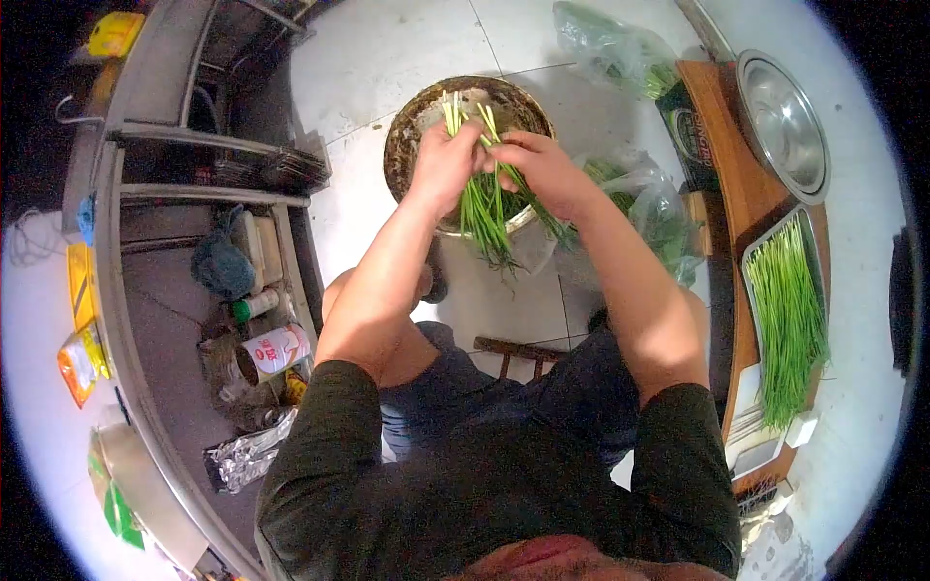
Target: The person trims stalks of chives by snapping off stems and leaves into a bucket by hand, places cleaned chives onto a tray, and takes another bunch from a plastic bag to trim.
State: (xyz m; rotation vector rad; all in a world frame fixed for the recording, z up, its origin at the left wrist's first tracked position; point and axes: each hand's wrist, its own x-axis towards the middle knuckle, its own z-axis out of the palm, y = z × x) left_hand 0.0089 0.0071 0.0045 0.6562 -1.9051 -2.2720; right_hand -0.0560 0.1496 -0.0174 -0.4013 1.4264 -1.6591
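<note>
Green stalks (487, 208) are in both hands, over a round tub (399, 155), in the head view. Lots of tidy stalks (787, 329) lie side by side in a tray (770, 232) on the right, so that part looks done. More greens are in clear bags (683, 232) on the floor, so there seems to be plenty left. Both arms reach forward, hands close together. The left hand (449, 165) curls its fingers around a bunch, pale ends up. The right hand (540, 174) pinches stalks too, and green tips hang down
</note>
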